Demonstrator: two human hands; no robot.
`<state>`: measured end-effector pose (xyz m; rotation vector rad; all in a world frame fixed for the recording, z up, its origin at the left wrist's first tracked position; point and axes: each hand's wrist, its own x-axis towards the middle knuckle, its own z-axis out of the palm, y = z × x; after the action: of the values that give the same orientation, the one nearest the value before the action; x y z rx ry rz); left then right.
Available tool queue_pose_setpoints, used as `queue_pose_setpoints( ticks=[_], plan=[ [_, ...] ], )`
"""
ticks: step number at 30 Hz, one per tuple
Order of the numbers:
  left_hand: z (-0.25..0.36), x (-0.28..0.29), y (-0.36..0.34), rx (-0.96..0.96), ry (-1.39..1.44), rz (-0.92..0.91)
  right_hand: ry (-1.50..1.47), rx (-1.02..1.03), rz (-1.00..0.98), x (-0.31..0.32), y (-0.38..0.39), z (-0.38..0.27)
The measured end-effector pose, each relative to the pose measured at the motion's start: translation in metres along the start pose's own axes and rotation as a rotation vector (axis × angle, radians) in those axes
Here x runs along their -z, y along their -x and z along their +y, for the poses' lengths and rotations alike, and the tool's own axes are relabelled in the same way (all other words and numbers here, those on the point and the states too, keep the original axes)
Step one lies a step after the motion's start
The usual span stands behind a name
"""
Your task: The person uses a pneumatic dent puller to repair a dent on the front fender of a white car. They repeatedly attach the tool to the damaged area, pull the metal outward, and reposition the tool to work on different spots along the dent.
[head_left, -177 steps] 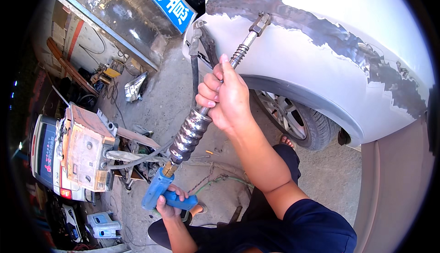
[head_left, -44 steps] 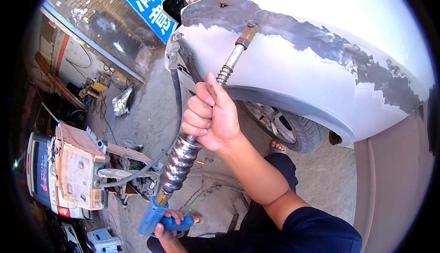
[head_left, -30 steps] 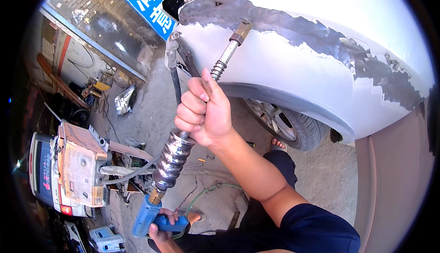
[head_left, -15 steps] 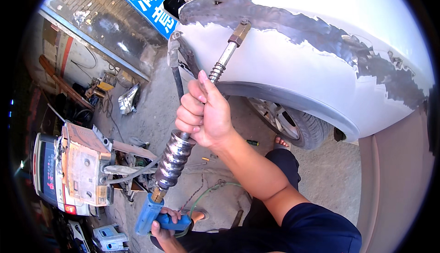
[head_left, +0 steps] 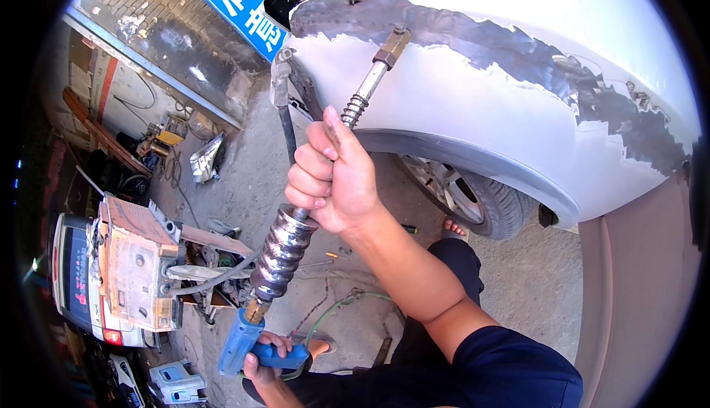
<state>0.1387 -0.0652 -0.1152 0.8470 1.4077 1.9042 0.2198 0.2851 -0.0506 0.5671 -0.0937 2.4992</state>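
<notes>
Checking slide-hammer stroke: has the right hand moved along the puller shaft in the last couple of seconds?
Yes. The right hand has slid up the shaft toward the car fender, away from the ribbed metal weight; earlier it gripped right at the weight's top.

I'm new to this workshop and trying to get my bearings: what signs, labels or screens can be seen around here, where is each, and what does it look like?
Blue sign: top left, slanted against the brick wall beside the car's front; long rectangle, blue with white characters.
Front panel of the machine: far left on the ground; upright rectangle, dark blue with pale markings and a red patch low down.
Worn orange-brown faceplate: on the box beside it; rusty, with small knobs.
No lit screens show.
</notes>
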Motion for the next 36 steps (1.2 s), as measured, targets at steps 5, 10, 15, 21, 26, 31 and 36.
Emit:
queue_pose_setpoints(
  ticks=[5,10,15,21,26,31,36],
  plan=[
    [0.000,-0.003,0.000,-0.012,0.043,0.026,-0.062,-0.017,-0.127,0.009,0.000,-0.002],
    [-0.005,-0.005,0.002,-0.021,0.067,0.074,0.410,0.051,-0.033,0.012,0.008,0.033],
    [-0.004,0.004,0.005,-0.043,0.051,0.045,0.203,-0.060,0.141,0.000,0.008,0.026],
    [-0.007,-0.006,0.009,-0.001,0.010,0.064,0.110,0.049,0.031,0.004,0.002,0.005],
    [-0.006,-0.009,0.013,-0.026,-0.014,0.038,0.203,0.038,0.006,0.010,0.027,0.049],
    [-0.009,-0.011,0.003,-0.009,0.082,0.083,0.511,0.184,0.267,-0.006,0.024,0.045],
    [-0.010,-0.006,0.006,-0.017,0.036,0.050,0.105,0.103,0.359,-0.023,0.022,0.006]
  ],
)
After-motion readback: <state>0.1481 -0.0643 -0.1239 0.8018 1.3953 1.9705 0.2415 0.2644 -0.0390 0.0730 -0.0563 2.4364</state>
